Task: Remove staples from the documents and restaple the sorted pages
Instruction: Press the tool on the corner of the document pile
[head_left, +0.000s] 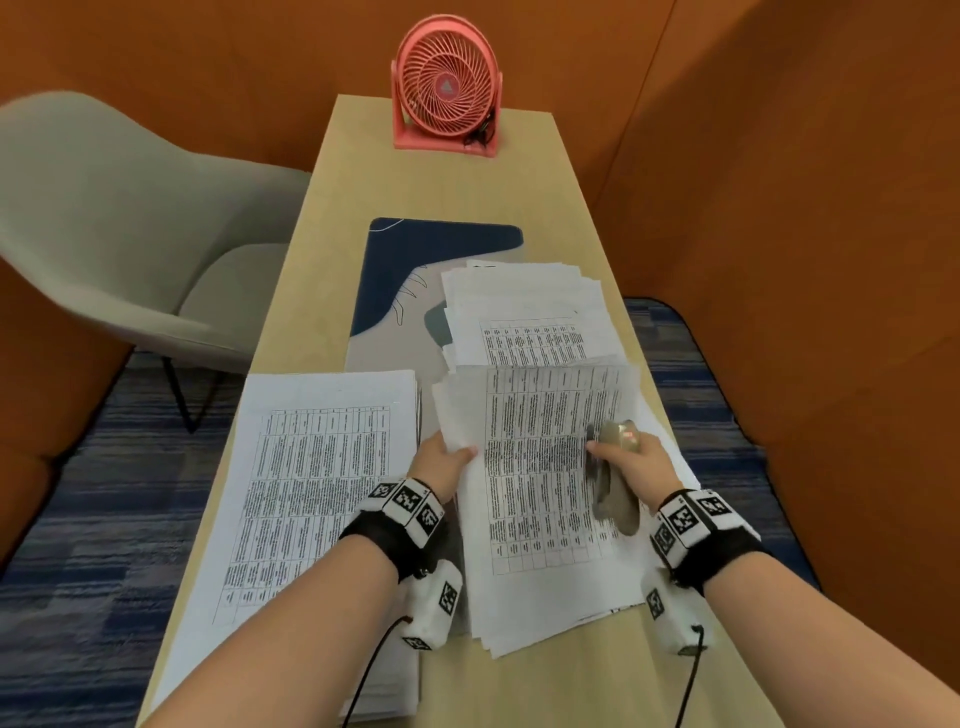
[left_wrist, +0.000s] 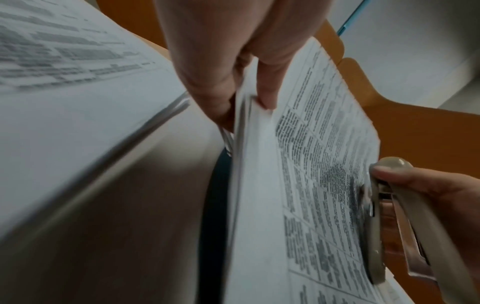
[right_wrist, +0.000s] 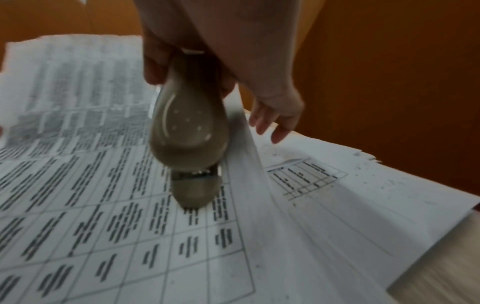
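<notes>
My left hand (head_left: 445, 460) pinches the left edge of a bundle of printed table pages (head_left: 540, 467), lifted at a tilt off the table; the left wrist view shows thumb and fingers (left_wrist: 265, 96) clamped on that paper edge. My right hand (head_left: 631, 457) grips a beige stapler (head_left: 613, 478) held over the bundle's right side, and its body (right_wrist: 189, 131) hangs just above the printed sheet (right_wrist: 103, 205). A neat stack of documents (head_left: 317, 493) lies at the left. A looser pile of pages (head_left: 524, 312) lies behind the lifted bundle.
A blue and grey desk mat (head_left: 410, 291) lies under the papers on the narrow wooden table (head_left: 519, 686). A pink fan (head_left: 447, 85) stands at the far end. A grey chair (head_left: 114, 234) is at the left, with orange walls around.
</notes>
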